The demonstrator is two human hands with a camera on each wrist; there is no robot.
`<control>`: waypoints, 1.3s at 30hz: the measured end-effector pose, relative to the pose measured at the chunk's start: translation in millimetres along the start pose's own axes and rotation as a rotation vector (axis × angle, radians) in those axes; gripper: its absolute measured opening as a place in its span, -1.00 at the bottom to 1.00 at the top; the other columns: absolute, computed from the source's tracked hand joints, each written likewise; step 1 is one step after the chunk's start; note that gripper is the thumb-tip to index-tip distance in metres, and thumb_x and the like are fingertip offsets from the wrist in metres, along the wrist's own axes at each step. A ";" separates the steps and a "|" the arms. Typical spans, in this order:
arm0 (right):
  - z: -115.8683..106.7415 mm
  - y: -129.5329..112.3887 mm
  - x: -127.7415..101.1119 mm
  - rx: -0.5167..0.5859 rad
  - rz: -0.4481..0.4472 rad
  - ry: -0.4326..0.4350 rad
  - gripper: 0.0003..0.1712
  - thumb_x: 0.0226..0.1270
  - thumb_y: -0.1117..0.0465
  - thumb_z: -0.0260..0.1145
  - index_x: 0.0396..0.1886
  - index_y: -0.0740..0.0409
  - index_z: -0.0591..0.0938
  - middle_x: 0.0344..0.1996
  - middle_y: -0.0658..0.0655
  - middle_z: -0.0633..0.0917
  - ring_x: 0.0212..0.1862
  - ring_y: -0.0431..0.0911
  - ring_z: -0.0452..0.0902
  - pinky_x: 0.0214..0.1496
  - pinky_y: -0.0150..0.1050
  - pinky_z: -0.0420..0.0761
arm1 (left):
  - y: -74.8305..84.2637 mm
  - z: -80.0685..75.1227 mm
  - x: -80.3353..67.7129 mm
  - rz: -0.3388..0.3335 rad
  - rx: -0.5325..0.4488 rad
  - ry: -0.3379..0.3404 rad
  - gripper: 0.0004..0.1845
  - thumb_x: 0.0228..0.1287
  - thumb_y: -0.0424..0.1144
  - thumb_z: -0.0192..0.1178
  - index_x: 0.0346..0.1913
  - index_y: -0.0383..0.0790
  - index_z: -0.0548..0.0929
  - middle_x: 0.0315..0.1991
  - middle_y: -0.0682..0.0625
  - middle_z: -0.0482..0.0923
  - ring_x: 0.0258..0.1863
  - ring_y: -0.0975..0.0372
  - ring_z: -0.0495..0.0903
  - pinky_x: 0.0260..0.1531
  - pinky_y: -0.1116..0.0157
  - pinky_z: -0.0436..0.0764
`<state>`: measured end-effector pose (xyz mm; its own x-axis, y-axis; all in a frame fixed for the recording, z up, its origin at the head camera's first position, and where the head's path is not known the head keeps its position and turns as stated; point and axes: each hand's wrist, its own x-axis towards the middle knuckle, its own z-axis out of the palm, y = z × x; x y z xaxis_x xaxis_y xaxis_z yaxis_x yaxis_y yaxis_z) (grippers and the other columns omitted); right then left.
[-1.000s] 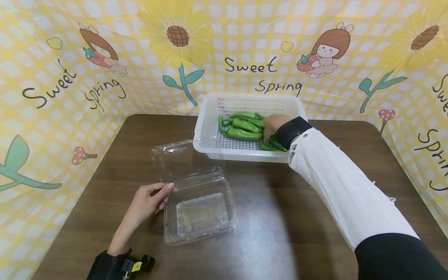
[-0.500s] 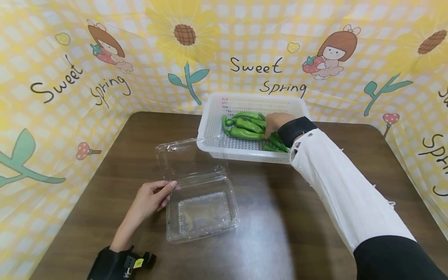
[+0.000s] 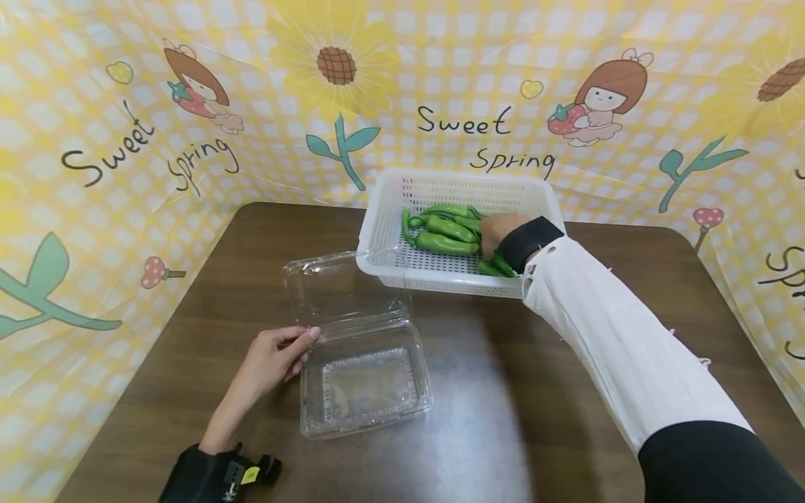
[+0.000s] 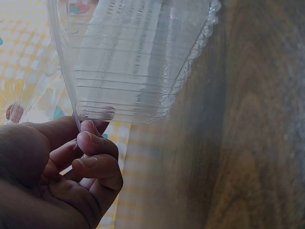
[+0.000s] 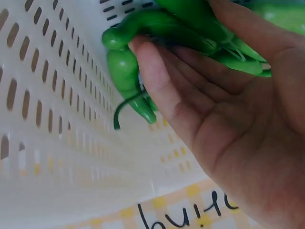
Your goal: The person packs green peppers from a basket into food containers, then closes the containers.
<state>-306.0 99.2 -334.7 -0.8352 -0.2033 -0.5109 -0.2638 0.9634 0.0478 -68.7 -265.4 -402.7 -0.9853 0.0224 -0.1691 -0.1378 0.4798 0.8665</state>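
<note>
A clear plastic clamshell container (image 3: 367, 384) lies on the table with its lid (image 3: 346, 286) raised. My left hand (image 3: 274, 360) pinches its left edge near the hinge between thumb and fingers; the left wrist view shows the curled fingers (image 4: 97, 148) at the thin plastic rim. Inside the white basket, my right hand (image 3: 499, 232) reaches among several green peppers (image 3: 446, 242). In the right wrist view, the thumb and fingers (image 5: 155, 76) close around a green pepper (image 5: 176, 29), with the fingertips partly hidden. Another pepper (image 5: 122, 71) lies just beyond the fingers.
The white perforated basket (image 3: 434, 283) stands at the back of the brown wooden table (image 3: 503, 433). Its front left corner is close behind the raised lid. A yellow checked cloth (image 3: 440, 42) with printed figures walls the table at the back and sides.
The head view has shifted slightly, so everything sits a little further right. My right hand stays among the peppers with a small movement; my left hand keeps its hold on the container.
</note>
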 end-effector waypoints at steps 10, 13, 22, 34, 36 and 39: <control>6.7 -0.2 3.3 -0.028 -0.013 0.012 -0.74 0.23 0.23 0.29 -0.08 0.19 0.63 -0.19 0.18 0.63 -0.26 0.01 0.47 -0.26 -0.18 0.46 | -0.2 0.4 1.9 0.006 -0.002 0.000 -0.58 0.46 0.02 0.14 -0.14 -0.31 0.74 -0.63 -0.04 0.42 -0.73 0.31 0.34 -0.75 0.33 0.44; 7.0 1.2 2.8 -0.027 -0.029 0.010 -0.73 0.23 0.24 0.29 -0.07 0.19 0.61 -0.18 0.18 0.62 -0.25 0.02 0.45 -0.25 -0.18 0.44 | 0.1 0.6 1.7 0.006 -0.001 0.000 -0.59 0.46 0.02 0.14 -0.14 -0.31 0.74 -0.63 -0.03 0.42 -0.73 0.31 0.35 -0.75 0.33 0.45; -1.1 2.8 0.0 0.018 -0.011 -0.016 -0.58 0.18 0.16 0.37 0.03 0.21 0.59 -0.14 0.17 0.59 -0.17 0.04 0.47 -0.09 -0.12 0.53 | 0.1 0.9 3.0 0.011 0.004 0.007 -0.59 0.46 0.01 0.14 -0.15 -0.30 0.75 -0.62 -0.02 0.43 -0.72 0.32 0.35 -0.75 0.33 0.45; -14.8 5.3 -10.0 0.035 0.004 0.003 -0.52 0.18 0.13 0.42 0.06 0.22 0.59 -0.04 0.20 0.65 -0.09 0.05 0.53 0.03 -0.05 0.60 | 0.8 2.4 2.5 0.022 0.002 0.012 -0.59 0.46 0.01 0.13 -0.15 -0.31 0.75 -0.63 -0.03 0.44 -0.73 0.31 0.36 -0.76 0.31 0.47; -18.5 6.9 -11.4 0.026 -0.023 0.015 -0.58 0.16 0.15 0.42 0.00 0.23 0.61 -0.11 0.19 0.65 -0.15 0.05 0.52 -0.05 -0.08 0.59 | 0.7 2.6 2.0 0.024 0.004 0.011 -0.60 0.47 0.00 0.13 -0.14 -0.30 0.75 -0.63 -0.03 0.44 -0.74 0.31 0.36 -0.76 0.31 0.47; -25.2 9.2 -16.1 0.018 -0.060 0.029 -0.62 0.15 0.18 0.41 -0.05 0.24 0.61 -0.18 0.19 0.64 -0.20 0.05 0.49 -0.12 -0.12 0.56 | 0.6 2.9 2.1 0.027 0.009 0.006 -0.60 0.47 0.00 0.13 -0.14 -0.31 0.75 -0.62 -0.04 0.44 -0.73 0.30 0.36 -0.76 0.30 0.47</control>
<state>-307.2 106.9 -304.4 -0.8319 -0.2660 -0.4870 -0.3057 0.9521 0.0023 -70.6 -262.5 -403.9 -0.9894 0.0301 -0.1423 -0.1098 0.4872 0.8664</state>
